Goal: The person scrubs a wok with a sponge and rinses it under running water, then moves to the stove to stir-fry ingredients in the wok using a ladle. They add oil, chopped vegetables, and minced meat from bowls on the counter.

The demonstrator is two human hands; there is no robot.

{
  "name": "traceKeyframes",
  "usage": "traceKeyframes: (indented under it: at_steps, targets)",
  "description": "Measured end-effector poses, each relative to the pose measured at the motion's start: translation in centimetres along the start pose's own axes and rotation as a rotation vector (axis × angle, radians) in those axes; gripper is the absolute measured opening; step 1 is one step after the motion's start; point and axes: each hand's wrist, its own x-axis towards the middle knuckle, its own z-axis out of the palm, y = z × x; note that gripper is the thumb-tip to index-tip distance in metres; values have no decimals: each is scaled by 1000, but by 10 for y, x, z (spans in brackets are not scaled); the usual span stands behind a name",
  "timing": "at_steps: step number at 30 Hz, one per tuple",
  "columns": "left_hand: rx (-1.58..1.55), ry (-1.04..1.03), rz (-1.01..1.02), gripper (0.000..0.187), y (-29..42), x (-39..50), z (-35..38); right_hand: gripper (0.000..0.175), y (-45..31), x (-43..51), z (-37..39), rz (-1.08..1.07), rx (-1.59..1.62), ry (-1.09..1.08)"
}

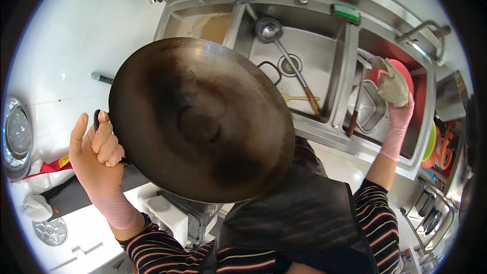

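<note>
My left hand [99, 146], in a thin pink glove, grips a loop handle of a large round wok [228, 95]. The wok's dark, browned inside faces the camera, tilted in front of my apron; its second loop handle [279, 78] juts over the middle basin. On the right, my right hand [405, 107], also pink-gloved, is over the right basin [412, 148] with a greyish-beige cloth [395, 85] bunched in it; the cloth hides most of the fingers. Just beyond the cloth is a red-pink bowl [404, 69].
A ladle [283, 45] and a wooden utensil [300, 98] lie in the middle basin [315, 47]. Cloudy brown water [215, 26] is in the left basin. A metal container [374, 110] and a wooden-handled tool [354, 120] are in the right one. A green-and-white scrubbing brush [346, 13] rests behind.
</note>
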Motion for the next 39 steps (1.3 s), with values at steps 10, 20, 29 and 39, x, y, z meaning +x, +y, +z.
traceKeyframes:
  at_steps: [10, 20, 29, 39]
  targets:
    - [-38, -152, -64, 24, -4, 7, -5, 58, 64, -84, 72, 16, 535, -305]
    - [-71, -136, -32, 21, -2, 10, 37, 18, 135, -111, 141, 442, -144, -26]
    - [-14, -35, 101, 21, 2, -3, 59, 24, 118, -84, 134, 479, 341, -89]
    - [-55, -95, 52, 20, -6, 2, 65, 23, 105, -39, 45, 196, 484, -219]
